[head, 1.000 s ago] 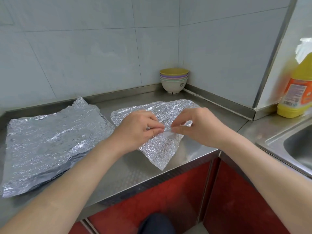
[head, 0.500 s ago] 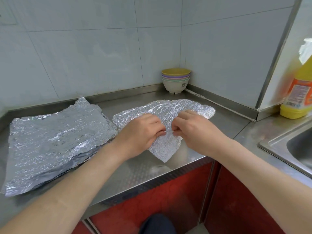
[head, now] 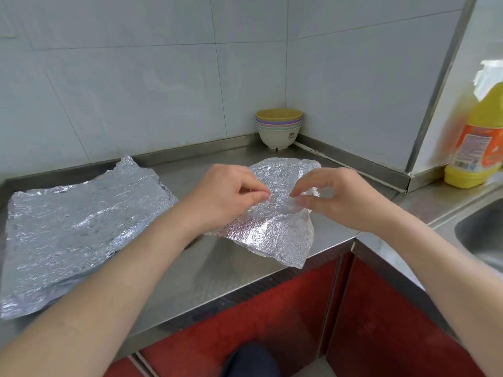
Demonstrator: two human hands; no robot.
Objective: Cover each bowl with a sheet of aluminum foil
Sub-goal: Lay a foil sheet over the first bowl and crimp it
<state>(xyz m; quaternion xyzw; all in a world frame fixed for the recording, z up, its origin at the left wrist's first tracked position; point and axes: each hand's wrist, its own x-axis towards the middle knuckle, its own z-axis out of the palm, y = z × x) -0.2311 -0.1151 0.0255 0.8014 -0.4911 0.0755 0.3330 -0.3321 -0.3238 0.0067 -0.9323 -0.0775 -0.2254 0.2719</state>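
No words or numbers can be read. The yellow bottle (head: 487, 112) at the right edge carries an orange label (head: 475, 148) with pale printed patches, all too blurred to make out. The lowest bowl (head: 275, 137), white, bears a small dark mark (head: 291, 136), too small to read.

Steel counter (head: 206, 268): foil stack (head: 81, 235), loose foil sheet (head: 280, 240), stacked bowls (head: 279, 131).
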